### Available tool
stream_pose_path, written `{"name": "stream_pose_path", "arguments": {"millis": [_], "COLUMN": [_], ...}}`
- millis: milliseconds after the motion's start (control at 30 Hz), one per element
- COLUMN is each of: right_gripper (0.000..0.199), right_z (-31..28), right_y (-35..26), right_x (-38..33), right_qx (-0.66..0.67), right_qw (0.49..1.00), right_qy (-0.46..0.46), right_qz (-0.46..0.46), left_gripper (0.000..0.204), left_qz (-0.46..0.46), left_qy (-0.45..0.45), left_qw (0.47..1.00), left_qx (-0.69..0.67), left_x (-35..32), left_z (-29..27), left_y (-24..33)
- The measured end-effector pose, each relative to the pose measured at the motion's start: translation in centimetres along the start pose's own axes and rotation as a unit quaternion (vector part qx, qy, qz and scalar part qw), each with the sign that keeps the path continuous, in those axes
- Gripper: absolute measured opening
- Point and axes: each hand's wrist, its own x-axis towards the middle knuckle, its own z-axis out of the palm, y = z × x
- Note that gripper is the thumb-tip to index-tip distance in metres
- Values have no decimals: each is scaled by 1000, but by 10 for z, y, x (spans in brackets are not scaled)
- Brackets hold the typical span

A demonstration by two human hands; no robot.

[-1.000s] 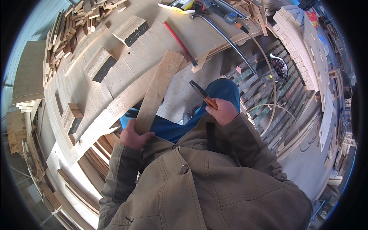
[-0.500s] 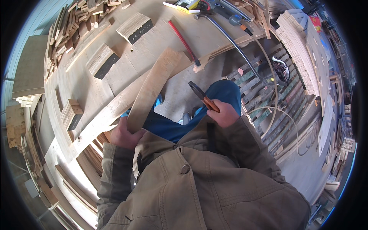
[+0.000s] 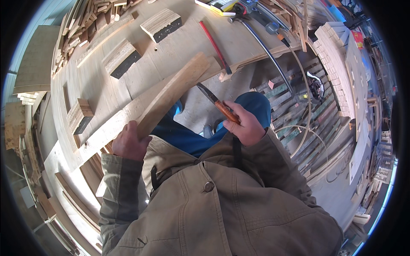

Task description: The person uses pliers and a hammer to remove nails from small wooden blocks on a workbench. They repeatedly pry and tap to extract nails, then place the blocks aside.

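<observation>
A pale wooden board point(image 3: 175, 91) slants up and away over my lap, with its far end above the workbench's near edge. My left hand point(image 3: 130, 142) is closed round its near end, and the board is tilted so that its narrow edge shows. In my right hand point(image 3: 247, 128) is a knife point(image 3: 226, 112) with an orange-brown wooden handle and a dark, slightly curved blade. The blade points up and left, its tip close to the board's right side near the far end. I cannot tell whether they touch.
On the workbench point(image 3: 100, 87) stand several wooden blocks point(image 3: 160, 25) with dark faces. A red bar point(image 3: 215, 46) and a long metal rod point(image 3: 267, 52) lie at the far side. Scrap strips point(image 3: 85, 25) pile up far left; a slatted pallet point(image 3: 294, 111) is at right.
The board has rolled from its flat face toward its edge, and my left hand has shifted left with it. The knife's blade has moved up and left, closer to the board.
</observation>
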Motion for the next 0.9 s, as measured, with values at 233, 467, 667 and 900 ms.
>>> {"name": "stream_pose_path", "arguments": {"millis": [233,467,667,900], "right_gripper": [46,42,41,40], "right_z": [0,16,5,20], "right_y": [-32,-25,-29,-18], "right_x": [8,19,8,16], "right_qx": [123,-6,131,83], "right_qw": [992,998,989,995], "right_qy": [8,8,39,35], "right_qz": [40,58,57,45], "left_gripper": [57,58,57,59], "left_qz": [-4,-7,-28,-20], "left_qy": [0,-4,-10,-12], "left_qw": [1000,1000,999,1000], "left_qx": [-11,-8,21,-5], "left_x": [-3,-4,-1,-1], "left_z": [6,7,6,6], "left_y": [-1,0,4,4]}}
